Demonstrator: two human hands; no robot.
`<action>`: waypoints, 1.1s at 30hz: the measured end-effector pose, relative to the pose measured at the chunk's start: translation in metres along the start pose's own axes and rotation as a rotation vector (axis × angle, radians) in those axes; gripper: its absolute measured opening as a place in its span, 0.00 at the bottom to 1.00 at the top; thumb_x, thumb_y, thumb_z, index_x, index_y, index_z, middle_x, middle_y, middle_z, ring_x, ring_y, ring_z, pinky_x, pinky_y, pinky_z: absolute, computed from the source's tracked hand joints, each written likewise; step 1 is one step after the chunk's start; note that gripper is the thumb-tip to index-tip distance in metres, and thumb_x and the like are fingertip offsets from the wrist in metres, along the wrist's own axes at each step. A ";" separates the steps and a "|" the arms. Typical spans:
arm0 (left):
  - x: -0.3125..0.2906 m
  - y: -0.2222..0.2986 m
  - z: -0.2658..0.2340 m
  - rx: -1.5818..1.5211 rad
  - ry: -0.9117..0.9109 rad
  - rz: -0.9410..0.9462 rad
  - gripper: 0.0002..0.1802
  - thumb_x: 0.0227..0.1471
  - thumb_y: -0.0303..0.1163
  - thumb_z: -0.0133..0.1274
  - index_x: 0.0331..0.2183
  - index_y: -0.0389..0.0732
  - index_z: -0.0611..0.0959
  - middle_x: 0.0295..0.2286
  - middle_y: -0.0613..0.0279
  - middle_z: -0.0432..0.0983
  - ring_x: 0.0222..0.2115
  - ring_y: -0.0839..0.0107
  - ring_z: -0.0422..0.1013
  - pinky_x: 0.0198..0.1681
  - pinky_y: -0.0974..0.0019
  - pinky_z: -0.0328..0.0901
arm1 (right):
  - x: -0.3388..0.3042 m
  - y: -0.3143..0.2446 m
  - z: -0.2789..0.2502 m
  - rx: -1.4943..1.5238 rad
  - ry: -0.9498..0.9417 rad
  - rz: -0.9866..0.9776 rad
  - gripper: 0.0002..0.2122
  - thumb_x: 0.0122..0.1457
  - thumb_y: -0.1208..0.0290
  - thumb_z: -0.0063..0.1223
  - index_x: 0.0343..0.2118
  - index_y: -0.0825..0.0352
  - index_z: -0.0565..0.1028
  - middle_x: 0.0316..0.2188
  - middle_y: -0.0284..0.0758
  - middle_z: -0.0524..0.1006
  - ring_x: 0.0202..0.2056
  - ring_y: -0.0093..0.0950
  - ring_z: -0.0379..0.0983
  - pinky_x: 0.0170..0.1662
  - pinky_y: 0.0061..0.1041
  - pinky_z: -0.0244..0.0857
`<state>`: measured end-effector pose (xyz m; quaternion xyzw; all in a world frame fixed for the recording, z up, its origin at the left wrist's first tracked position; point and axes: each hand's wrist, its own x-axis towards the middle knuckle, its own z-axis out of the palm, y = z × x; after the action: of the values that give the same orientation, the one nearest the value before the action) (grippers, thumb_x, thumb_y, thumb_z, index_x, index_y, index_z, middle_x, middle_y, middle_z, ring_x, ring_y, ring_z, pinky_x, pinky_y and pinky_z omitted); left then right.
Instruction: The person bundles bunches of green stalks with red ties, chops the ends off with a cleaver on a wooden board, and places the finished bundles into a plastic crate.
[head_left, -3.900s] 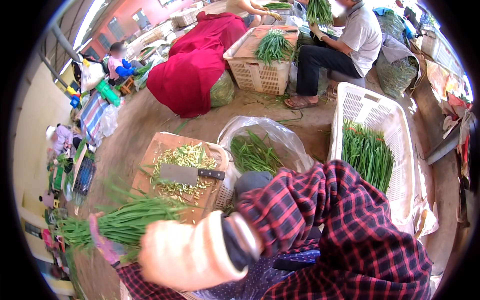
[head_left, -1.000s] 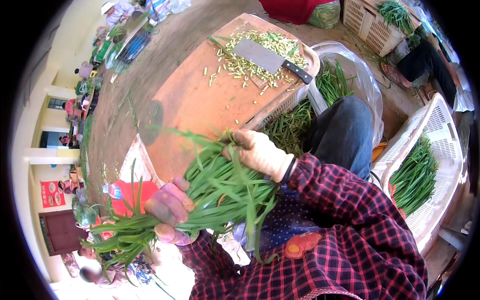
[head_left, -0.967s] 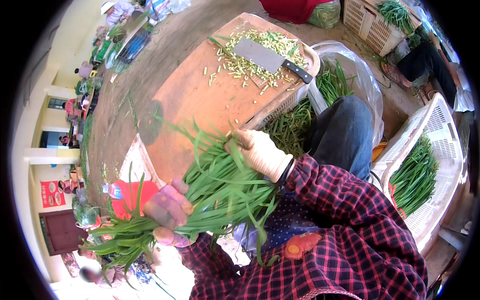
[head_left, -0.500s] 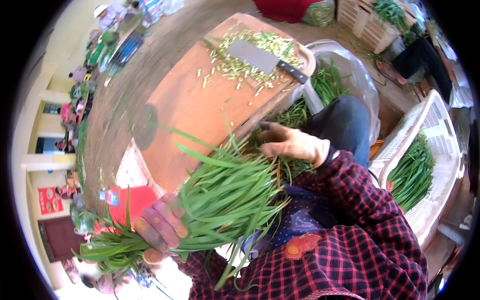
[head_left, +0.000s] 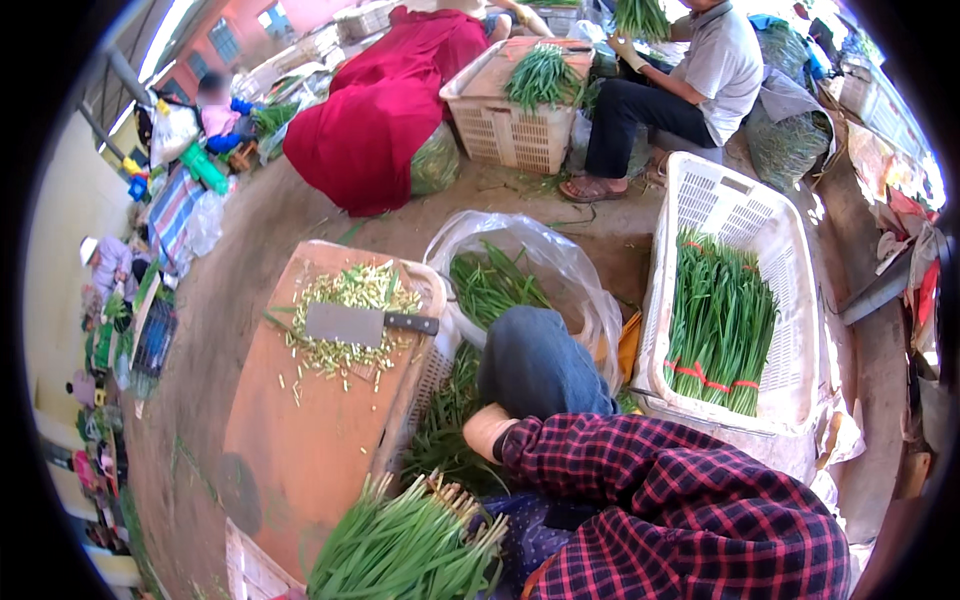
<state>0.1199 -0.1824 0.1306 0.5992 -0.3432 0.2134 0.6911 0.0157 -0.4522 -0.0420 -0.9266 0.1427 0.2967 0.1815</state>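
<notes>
A thick bunch of green garlic chives [head_left: 400, 550], pale cut ends upward, fills the bottom of the picture beside my lap. My left hand is out of view. My right hand [head_left: 487, 431] is beside my bent knee, low over loose greens [head_left: 447, 420]; its fingers are hidden, so I cannot see whether it grips any. Left of it stands an orange-brown board [head_left: 290, 450]. A cleaver [head_left: 345, 325] with a black handle lies flat there on chopped pale stem ends [head_left: 370, 285].
Past my knee, a clear plastic bag [head_left: 590, 275] holds more greens. A white crate [head_left: 800, 390] at right contains chive bundles tied with red bands. Farther back are a red cloth [head_left: 380, 110], another crate [head_left: 515, 140] and a seated person [head_left: 725, 70] holding greens.
My view has swung right and up. My left hand has left the picture, and the chive bunch appears lower. My right hand has dropped beside the knee, its fingers now hidden.
</notes>
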 end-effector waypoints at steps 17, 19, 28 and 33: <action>0.053 0.022 -0.083 -0.058 0.256 -0.880 0.38 0.54 0.61 0.45 0.52 0.39 0.72 0.47 0.49 0.72 0.44 0.55 0.70 0.50 0.47 0.67 | -0.047 -0.043 0.007 1.690 -0.590 -1.096 0.19 0.66 0.64 0.44 0.58 0.64 0.66 0.50 0.29 0.75 0.44 0.19 0.75 0.46 0.23 0.71; 0.054 0.021 -0.073 -0.343 0.102 -0.921 0.31 0.56 0.59 0.44 0.46 0.41 0.76 0.43 0.51 0.76 0.42 0.55 0.73 0.50 0.46 0.66 | -0.069 -0.043 -0.013 2.016 -0.955 -0.870 0.21 0.64 0.63 0.48 0.59 0.63 0.65 0.51 0.31 0.74 0.47 0.22 0.74 0.49 0.29 0.71; 0.098 -0.011 -0.048 -0.862 -0.477 -1.181 0.37 0.60 0.58 0.34 0.53 0.34 0.73 0.51 0.44 0.70 0.52 0.51 0.68 0.59 0.43 0.57 | -0.099 -0.036 -0.058 2.148 -0.544 -0.878 0.27 0.60 0.52 0.52 0.58 0.61 0.65 0.51 0.37 0.72 0.48 0.31 0.70 0.47 0.31 0.66; 0.103 -0.068 -0.143 -0.656 -0.114 -1.084 0.34 0.56 0.58 0.44 0.44 0.33 0.79 0.43 0.50 0.78 0.42 0.54 0.74 0.49 0.52 0.67 | -0.114 -0.028 -0.080 1.950 -0.558 -0.757 0.12 0.62 0.61 0.51 0.39 0.66 0.71 0.17 0.20 0.59 0.16 0.13 0.52 0.17 0.15 0.46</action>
<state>0.2687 -0.0678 0.1532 0.4552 -0.0750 -0.3155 0.8292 -0.0237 -0.4428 0.0941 -0.2669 -0.0245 0.1807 0.9463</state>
